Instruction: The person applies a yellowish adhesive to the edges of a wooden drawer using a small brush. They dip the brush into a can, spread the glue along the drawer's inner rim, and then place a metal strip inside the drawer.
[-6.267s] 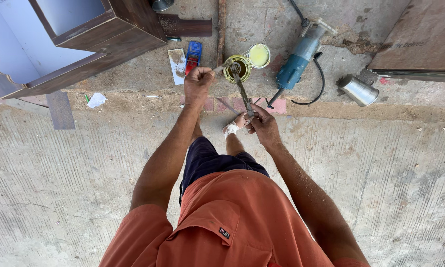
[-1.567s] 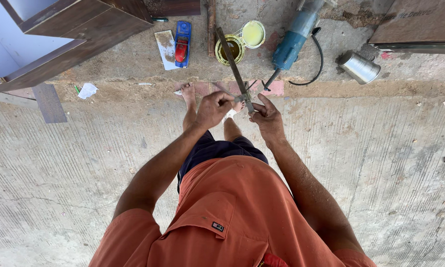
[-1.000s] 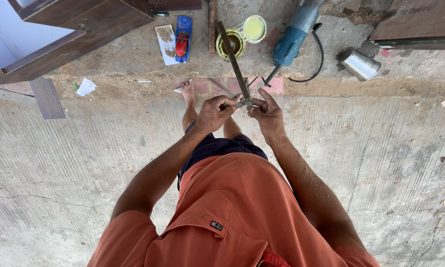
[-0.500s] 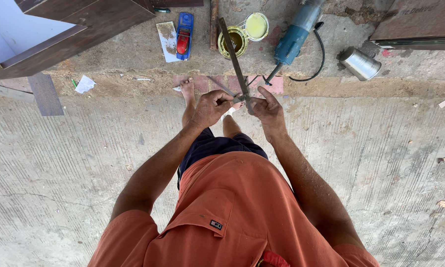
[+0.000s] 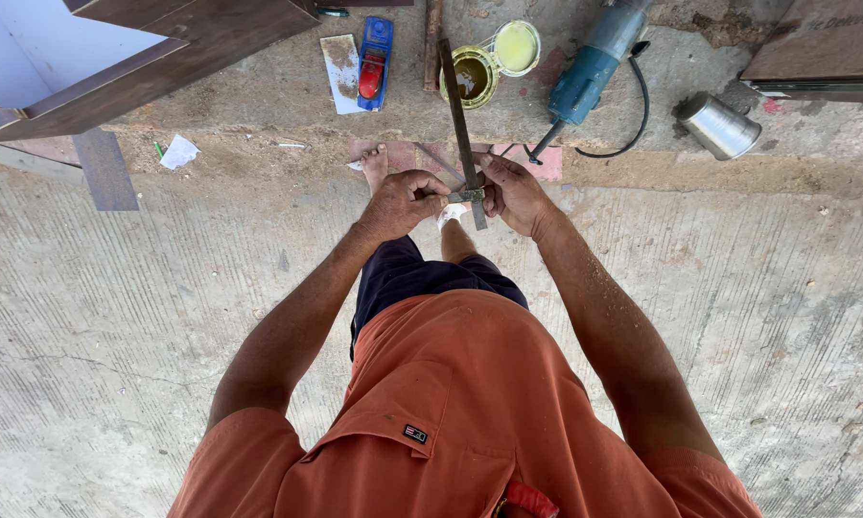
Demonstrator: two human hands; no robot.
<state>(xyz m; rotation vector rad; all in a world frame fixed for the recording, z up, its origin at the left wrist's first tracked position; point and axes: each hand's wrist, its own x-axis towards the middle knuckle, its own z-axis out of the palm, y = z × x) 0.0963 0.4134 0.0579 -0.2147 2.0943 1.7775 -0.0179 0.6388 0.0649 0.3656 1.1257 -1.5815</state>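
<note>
Both hands pinch the long metal bar (image 5: 460,120) at centre: left hand (image 5: 405,203) and right hand (image 5: 514,192) closed on its near end. At twelve o'clock, the open glue tin (image 5: 470,77); a slip could tip it.

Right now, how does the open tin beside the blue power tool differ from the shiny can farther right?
The open tin stands upright; the shiny can lies on its side. The open tin is yellowish with dark liquid showing inside; the shiny can is bare silver, contents not visible. The open tin's lid rests beside it. Both are round and sit on the concrete ledge.
</note>
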